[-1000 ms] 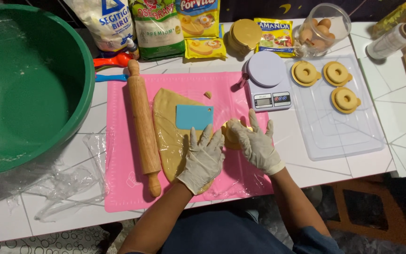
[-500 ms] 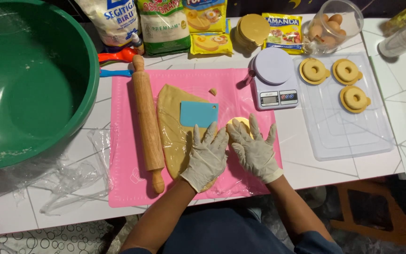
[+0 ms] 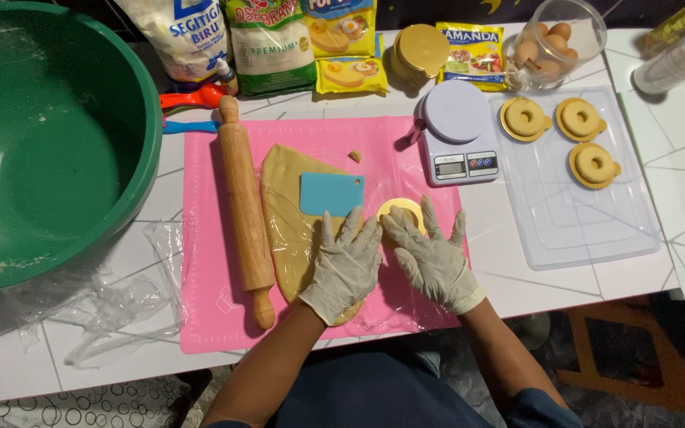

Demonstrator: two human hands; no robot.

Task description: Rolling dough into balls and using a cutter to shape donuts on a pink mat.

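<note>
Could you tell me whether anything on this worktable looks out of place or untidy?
A small scrap of tan dough lies loose on the pink silicone mat, apart from the flat dough sheet. Crumpled clear plastic film sprawls off the mat's left edge. The gloved left hand and right hand look ordinary.

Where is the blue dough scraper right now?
In the head view the blue dough scraper lies on the rolled dough sheet, right of the wooden rolling pin and just above the left hand.
</note>
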